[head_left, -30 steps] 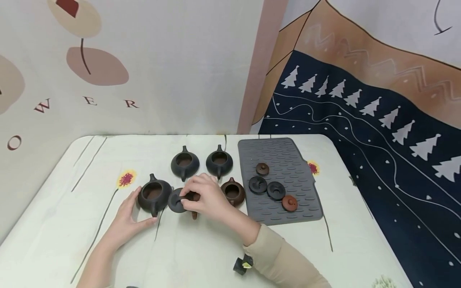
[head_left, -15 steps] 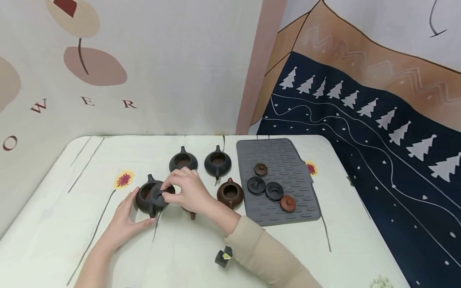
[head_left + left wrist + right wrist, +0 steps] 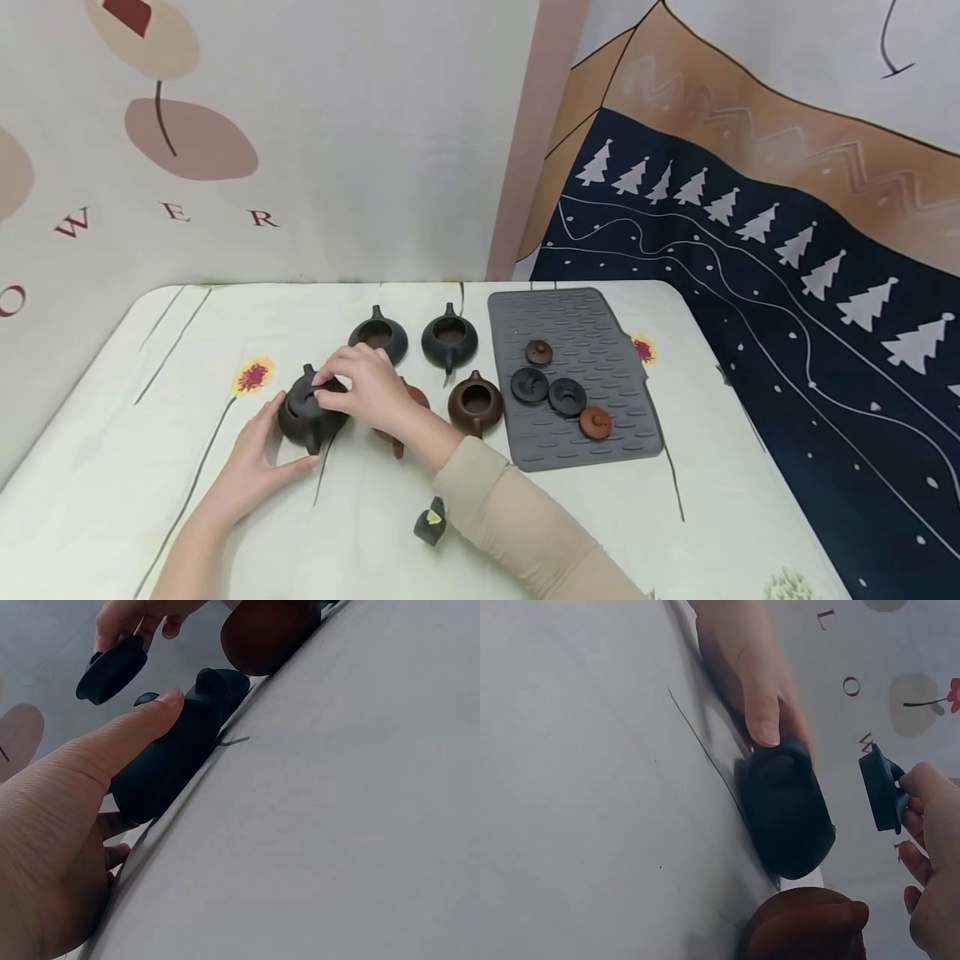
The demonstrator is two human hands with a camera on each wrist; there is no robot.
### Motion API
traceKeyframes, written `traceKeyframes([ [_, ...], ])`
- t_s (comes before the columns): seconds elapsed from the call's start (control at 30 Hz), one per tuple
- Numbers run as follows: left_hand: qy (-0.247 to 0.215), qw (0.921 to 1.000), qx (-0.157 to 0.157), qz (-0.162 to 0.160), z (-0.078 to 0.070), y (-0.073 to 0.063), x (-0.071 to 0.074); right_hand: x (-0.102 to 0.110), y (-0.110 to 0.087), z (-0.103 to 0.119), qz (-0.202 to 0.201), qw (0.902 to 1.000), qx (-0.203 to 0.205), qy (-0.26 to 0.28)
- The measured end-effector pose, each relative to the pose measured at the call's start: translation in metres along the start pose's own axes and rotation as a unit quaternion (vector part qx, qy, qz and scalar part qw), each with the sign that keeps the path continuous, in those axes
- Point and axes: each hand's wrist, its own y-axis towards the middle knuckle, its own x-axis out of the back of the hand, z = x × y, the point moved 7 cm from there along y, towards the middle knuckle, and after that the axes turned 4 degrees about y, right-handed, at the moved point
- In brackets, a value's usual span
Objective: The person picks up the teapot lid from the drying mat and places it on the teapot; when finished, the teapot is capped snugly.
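Observation:
My left hand (image 3: 247,458) holds a black teapot (image 3: 311,429) at the left of the table, thumb on the near side and fingers behind. My right hand (image 3: 367,387) pinches a black lid (image 3: 883,789) by its knob. In both wrist views that lid is tilted and raised clear of the pot; in the head view it overlaps the teapot's mouth. A reddish-brown teapot (image 3: 802,930) stands beside it, partly hidden by my right hand in the head view. Further right is a dark brown lidless teapot (image 3: 476,423).
Two more black lidless teapots, one at back left (image 3: 399,343) and one at back right (image 3: 450,354), stand behind. On the right, a grey mat (image 3: 555,321) bears a brown lid (image 3: 538,352), two black lids (image 3: 529,386) and a reddish lid (image 3: 596,423). A wall rises behind the table.
My right hand has carried the black lid leftward from beside the black teapot to over its mouth. My left hand keeps its hold on the pot.

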Motion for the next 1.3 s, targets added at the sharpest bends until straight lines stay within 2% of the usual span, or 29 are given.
traceKeyframes([
  [0.2,-0.005,1.0,-0.007,-0.003,0.0,0.0,-0.001,-0.008,0.007,-0.006,0.012,0.9998,-0.018,0.007],
  [0.5,-0.002,1.0,0.002,0.006,0.001,0.001,-0.001,-0.025,0.012,-0.012,0.039,0.9982,-0.046,0.006],
  [0.87,0.001,0.9999,0.009,0.013,0.003,-0.001,-0.002,-0.035,0.015,-0.013,0.055,0.9968,-0.053,-0.025],
  [1.03,0.001,0.9998,0.014,0.017,0.004,-0.001,-0.002,-0.039,0.016,-0.012,0.077,0.9945,-0.054,-0.047],
  [1.3,0.008,0.9996,0.02,0.021,0.003,-0.001,-0.003,-0.042,0.015,-0.017,0.093,0.9916,-0.075,-0.048],
])
